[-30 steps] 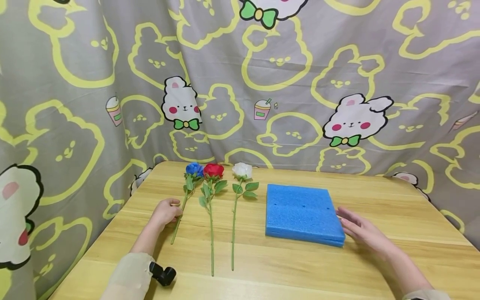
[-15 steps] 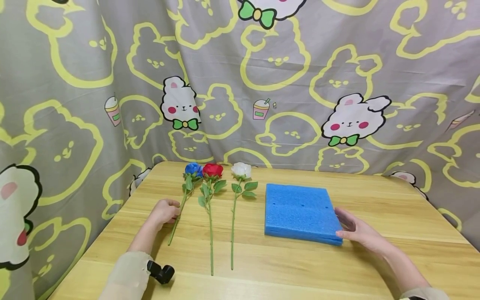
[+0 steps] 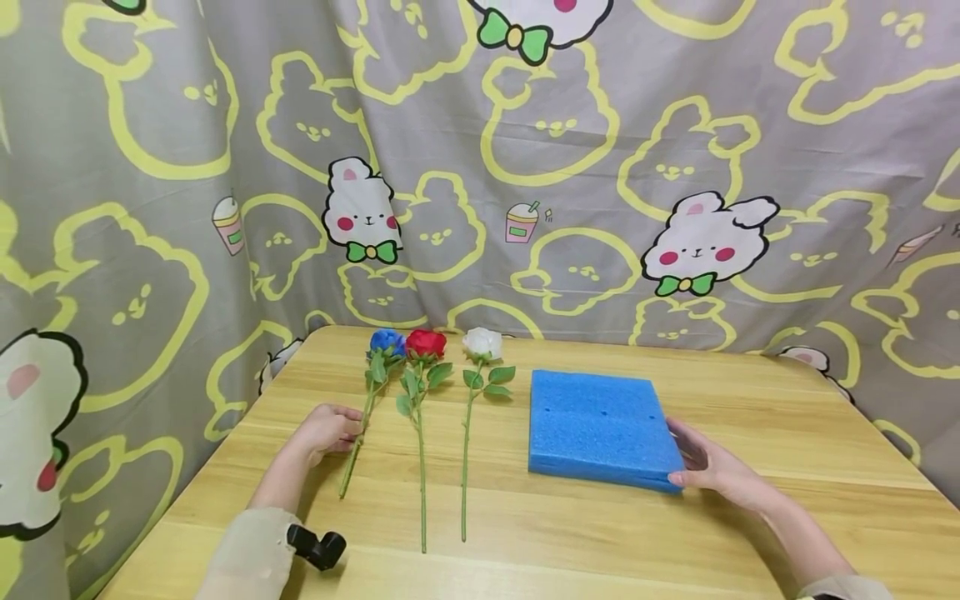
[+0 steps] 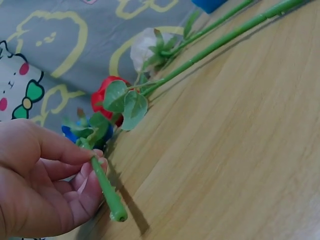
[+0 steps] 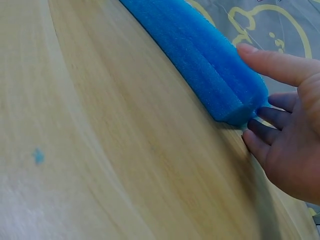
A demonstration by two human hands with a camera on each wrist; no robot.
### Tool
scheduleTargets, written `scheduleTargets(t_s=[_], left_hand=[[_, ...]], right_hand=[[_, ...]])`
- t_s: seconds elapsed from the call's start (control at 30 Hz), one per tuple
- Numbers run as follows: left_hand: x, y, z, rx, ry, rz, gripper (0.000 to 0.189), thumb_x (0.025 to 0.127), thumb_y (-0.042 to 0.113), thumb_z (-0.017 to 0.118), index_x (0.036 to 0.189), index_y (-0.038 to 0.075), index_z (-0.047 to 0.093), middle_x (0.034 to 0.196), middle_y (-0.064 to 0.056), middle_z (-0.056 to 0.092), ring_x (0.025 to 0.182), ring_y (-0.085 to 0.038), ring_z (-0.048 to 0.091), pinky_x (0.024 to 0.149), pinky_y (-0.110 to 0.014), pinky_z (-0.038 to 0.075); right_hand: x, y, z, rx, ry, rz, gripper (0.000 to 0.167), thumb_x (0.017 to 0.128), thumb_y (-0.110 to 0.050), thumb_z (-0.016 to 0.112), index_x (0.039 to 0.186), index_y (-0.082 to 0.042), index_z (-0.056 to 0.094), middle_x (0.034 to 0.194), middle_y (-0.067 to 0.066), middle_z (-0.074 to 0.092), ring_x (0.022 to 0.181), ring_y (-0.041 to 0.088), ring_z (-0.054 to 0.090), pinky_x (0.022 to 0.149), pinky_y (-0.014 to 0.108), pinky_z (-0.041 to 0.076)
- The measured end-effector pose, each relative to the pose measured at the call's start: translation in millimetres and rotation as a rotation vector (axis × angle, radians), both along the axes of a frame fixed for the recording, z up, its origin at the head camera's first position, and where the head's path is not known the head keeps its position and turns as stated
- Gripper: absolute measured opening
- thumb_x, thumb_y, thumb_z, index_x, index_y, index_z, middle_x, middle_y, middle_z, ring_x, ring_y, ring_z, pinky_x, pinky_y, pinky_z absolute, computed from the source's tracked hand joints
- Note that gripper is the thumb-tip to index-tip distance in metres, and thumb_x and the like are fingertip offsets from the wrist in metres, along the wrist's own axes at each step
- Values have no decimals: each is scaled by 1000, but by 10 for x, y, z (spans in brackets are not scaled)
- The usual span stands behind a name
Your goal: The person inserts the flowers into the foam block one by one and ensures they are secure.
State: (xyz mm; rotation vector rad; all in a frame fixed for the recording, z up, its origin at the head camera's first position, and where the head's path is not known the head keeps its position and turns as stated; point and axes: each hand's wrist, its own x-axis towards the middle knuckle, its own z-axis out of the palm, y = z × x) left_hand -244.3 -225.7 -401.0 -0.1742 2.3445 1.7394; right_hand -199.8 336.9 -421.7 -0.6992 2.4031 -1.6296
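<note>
My left hand (image 3: 324,432) pinches the green stem (image 4: 106,190) of an artificial blue rose (image 3: 387,342) between thumb and fingers. The stem's lower end stands apart from its shadow in the left wrist view. Beside it lie a red rose (image 3: 426,343) and a white rose (image 3: 482,343), stems toward me. On the right, a blue foam block (image 3: 600,429) with a few small holes along its top lies flat. My right hand (image 3: 712,467) is at its right side, thumb at the near corner and fingers loosely extended along the edge; nothing is gripped.
The roses and foam stand on a light wooden table (image 3: 525,517). A grey curtain (image 3: 457,108) with yellow cartoon outlines hangs behind the table and round its sides. A black wrist device (image 3: 317,547) is strapped over the left sleeve (image 3: 251,554).
The right thumb has come to the foam block's near right corner, and the block has shifted slightly left. The blue rose's lower stem has moved a little toward me in the left hand.
</note>
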Motion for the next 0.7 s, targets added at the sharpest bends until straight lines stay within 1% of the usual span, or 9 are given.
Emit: scheduleTargets(t_s=[0.13, 0.37, 0.5, 0.7], left_hand=[[12, -4, -20, 85, -6, -29, 33, 86, -6, 51, 115, -20, 44, 83, -8, 55, 69, -14, 53, 60, -23, 50], [17, -30, -22, 156, 7, -82, 26, 86, -6, 52, 108, -20, 48, 83, -6, 58, 70, -12, 55, 62, -22, 51], [22, -33, 20, 174, 22, -106, 23, 88, -5, 51, 106, -18, 49, 84, -7, 60, 72, -13, 57, 65, -23, 51], [35, -15, 122, 192, 23, -103, 25, 90, -1, 50, 111, -13, 44, 88, -9, 63, 75, -15, 60, 69, -26, 52]], right_hand=[[-5, 11, -23, 3, -1, -1, 77, 85, 1, 61, 140, 17, 8, 141, 42, 6, 113, -19, 31, 90, 7, 31], [-2, 23, -32, -3, -21, -4, 76, 86, 0, 59, 141, 15, 8, 142, 41, 4, 112, -19, 31, 89, 7, 32], [-1, 26, -33, 3, -21, -6, 75, 87, -1, 59, 141, 14, 9, 143, 40, 5, 112, -19, 31, 89, 7, 32], [-3, 25, -26, 9, -28, -12, 75, 87, -2, 59, 142, 13, 10, 143, 39, 7, 112, -19, 32, 89, 7, 32]])
